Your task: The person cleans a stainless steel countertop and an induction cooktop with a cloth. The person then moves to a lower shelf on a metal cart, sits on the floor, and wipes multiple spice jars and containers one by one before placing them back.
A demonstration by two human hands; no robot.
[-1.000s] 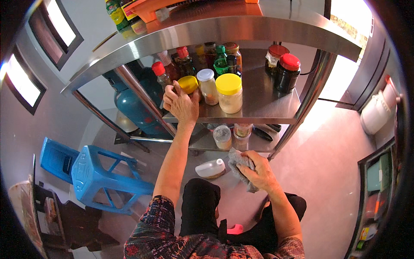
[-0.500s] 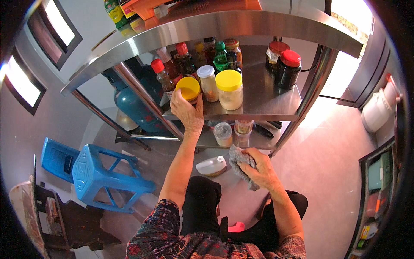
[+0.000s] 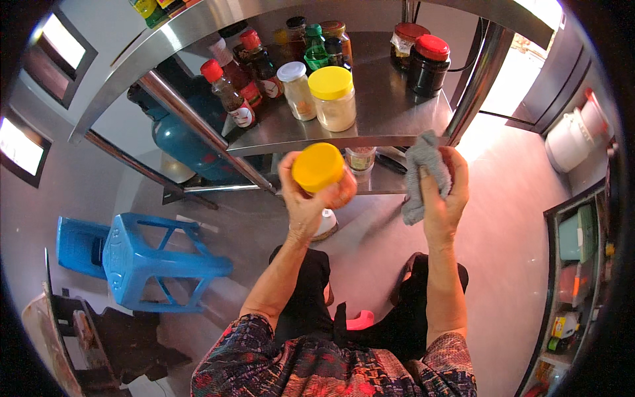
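Observation:
My left hand (image 3: pixel 307 205) is wrapped round a jar with a yellow lid (image 3: pixel 318 167), held in front of the shelf's near edge; most of the jar's body is hidden by the lid and fingers. A grey cloth (image 3: pixel 423 177) is gripped in my right hand (image 3: pixel 447 198), raised to the right of the jar and apart from it. On the steel shelf (image 3: pixel 390 112) behind stand another yellow-lidded jar (image 3: pixel 334 106) with pale contents, a white-lidded jar (image 3: pixel 299 92) and several sauce bottles (image 3: pixel 228 96). Two red-lidded dark jars (image 3: pixel 428 69) are at its right.
Below, a lower shelf holds a clear container (image 3: pixel 360 159). A bottle with a white cap (image 3: pixel 326 223) is on the floor, partly covered by my left hand. Blue plastic stools (image 3: pixel 152 261) stand at left, a blue gas cylinder (image 3: pixel 188 142) behind the rack leg, a shelving unit (image 3: pixel 549 298) at right.
My left hand has lifted the yellow-lidded jar off the shelf and drawn it toward me. My right hand has risen with the grey cloth. The view has shifted a little.

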